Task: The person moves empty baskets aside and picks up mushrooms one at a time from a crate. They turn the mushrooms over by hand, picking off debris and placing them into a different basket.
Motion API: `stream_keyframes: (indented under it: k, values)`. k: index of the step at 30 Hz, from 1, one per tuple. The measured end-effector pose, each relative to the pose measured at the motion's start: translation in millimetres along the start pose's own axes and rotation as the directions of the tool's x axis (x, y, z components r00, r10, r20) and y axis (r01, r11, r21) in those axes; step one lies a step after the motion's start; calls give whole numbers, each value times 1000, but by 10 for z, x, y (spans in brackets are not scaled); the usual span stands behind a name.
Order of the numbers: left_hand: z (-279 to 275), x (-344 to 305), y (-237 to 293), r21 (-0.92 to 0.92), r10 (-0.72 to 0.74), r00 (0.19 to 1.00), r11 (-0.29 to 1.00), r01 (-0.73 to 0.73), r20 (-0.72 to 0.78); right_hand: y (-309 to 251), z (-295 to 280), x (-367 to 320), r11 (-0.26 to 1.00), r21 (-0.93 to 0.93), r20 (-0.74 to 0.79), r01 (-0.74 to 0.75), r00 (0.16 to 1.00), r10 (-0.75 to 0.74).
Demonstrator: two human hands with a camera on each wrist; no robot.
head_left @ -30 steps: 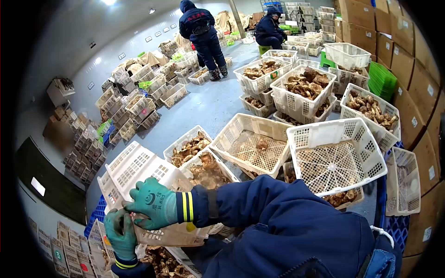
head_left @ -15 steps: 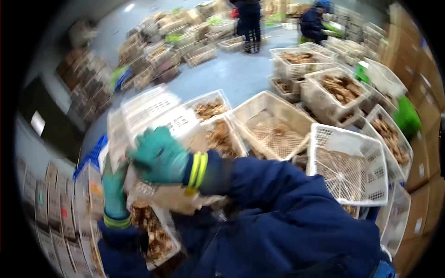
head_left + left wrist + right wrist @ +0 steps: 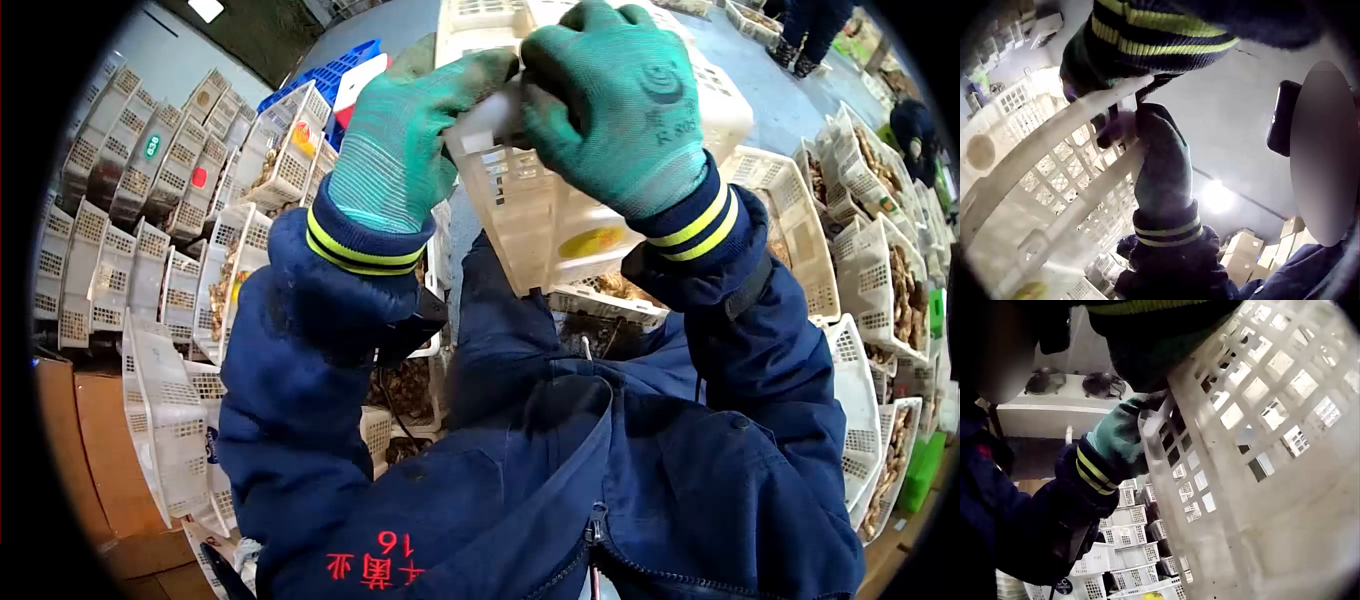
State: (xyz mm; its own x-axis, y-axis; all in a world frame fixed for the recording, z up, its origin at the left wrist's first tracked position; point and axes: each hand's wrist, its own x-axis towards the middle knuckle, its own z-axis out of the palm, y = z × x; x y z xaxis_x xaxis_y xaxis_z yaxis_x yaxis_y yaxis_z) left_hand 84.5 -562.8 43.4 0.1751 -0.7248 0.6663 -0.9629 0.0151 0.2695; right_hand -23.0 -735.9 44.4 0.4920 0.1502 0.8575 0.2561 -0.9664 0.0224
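Note:
A white plastic crate (image 3: 515,200) is held tilted above the person's lap, with a yellow sticker on its side. The green-gloved left hand (image 3: 405,135) pinches its near left corner, thumb and fingers at the rim. Beside it, the gloved right hand (image 3: 625,115) curls its fingers over the same corner. In the left wrist view, the right hand (image 3: 1163,159) grips a rim of the lattice crate (image 3: 1054,150), and a second rim runs alongside. The right wrist view shows the left hand (image 3: 1119,434) at the crate's corner (image 3: 1154,434); some fingertips are hidden.
Stacked crates (image 3: 135,165) fill the left side, with cardboard boxes (image 3: 125,455) below them. Crates of mushrooms (image 3: 890,280) stand at the right. A blue plastic crate (image 3: 325,75) lies behind the left hand. Another person (image 3: 810,30) stands at the upper right.
The head view has turned down and to the left. Both hands remain at the crate and now appear higher and larger in the view, with the crate above the lap.

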Motion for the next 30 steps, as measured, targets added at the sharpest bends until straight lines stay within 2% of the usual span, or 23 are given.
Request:
stream_keyframes:
  k: [1, 3, 4, 5, 6, 7, 8, 9, 10, 12, 14, 15, 16, 18, 20, 21, 22, 24, 25, 26, 28, 29, 30]
  values:
    - [27, 30, 65, -161, -40, 999, 986, 34, -34, 28, -35, 12, 1000, 28, 24, -2, 1000, 1]
    - [-193, -113, -249, 207, 56, 998, 976, -61, 29, 144, -86, -27, 998, 61, -54, -14, 998, 17]
    - [-324, -234, -397, -317, -114, 987, 937, 143, 110, 231, -104, -78, 997, 68, -156, -21, 987, 32]
    - [-456, -356, -544, -732, -280, 942, 600, 324, 187, 381, -118, -148, 994, 86, -182, -69, 980, 84]
    - [-706, -454, -702, -821, -413, 883, 408, 400, 225, 496, -101, -218, 991, 4, -212, -130, 969, 128]
    - [-1013, -698, -1123, -713, -528, 846, 621, 325, -75, 363, -120, -203, 980, 47, -217, -194, 956, 200]
    - [-1316, -936, -1529, -519, -589, 720, 772, 367, -368, 379, -40, -183, 994, 73, -238, -79, 967, 94]
    - [-1360, -741, -1055, -412, -552, 724, 823, 392, -414, 342, -10, -162, 997, 62, -212, -35, 976, 47]
    - [-1399, -540, -565, -299, -514, 725, 858, 418, -459, 257, -9, -126, 999, 40, -163, -23, 986, 29]
    - [-1919, -747, -423, 82, -259, 924, 953, 292, -282, 217, -26, -65, 998, 28, -116, -54, 992, 56]
    - [-2354, -1001, -233, 310, -162, 977, 930, 198, -137, 216, -66, -70, 995, 27, -135, -93, 986, 95]
    - [-2516, -1147, -142, 219, -258, 946, 929, 298, -194, 304, -75, -80, 987, 21, -51, -159, 986, 160]
    - [-2685, -1309, -102, -57, -420, 865, 905, 421, -277, 302, -68, -87, 989, 36, -63, -147, 987, 149]
    - [-2720, -1487, -35, -411, -618, 716, 774, 481, -325, 292, -114, -98, 992, 1, -15, -130, 991, 130]
    - [-2308, -1474, 9, -193, -685, 672, 726, 660, -280, 258, -134, -152, 987, -11, 6, -162, 987, 162]
    - [-1607, -1142, 185, -41, -622, 683, 750, 660, -384, 249, -138, -172, 989, 14, 4, -146, 989, 146]
    - [-1260, -1222, 48, -10, -638, 668, 726, 688, -382, 179, -189, -204, 946, 66, 82, -317, 947, 312]
    - [-579, -1473, -334, 82, -659, 666, 687, 722, -349, 239, -193, -226, 984, 27, -3, -174, 985, 175]
    - [-192, -1710, -567, 193, -663, 694, 669, 718, -281, 271, -199, -237, 995, -1, -44, -104, 994, 104]
    - [159, -1980, -784, 375, -653, 734, 644, 667, -186, 231, -231, -257, 971, 41, 5, -235, 972, 235]
    - [687, -2502, -1074, 676, -590, 807, 582, 452, -30, 328, -275, -315, 978, -33, 37, -205, 978, 206]
    - [785, -2242, -828, 611, -876, 480, 410, 677, 57, 359, -264, -336, 979, -34, 50, -202, 978, 204]
    - [843, -2322, -923, 514, -873, 483, 443, 735, 63, 359, -282, -340, 978, -38, 70, -204, 976, 207]
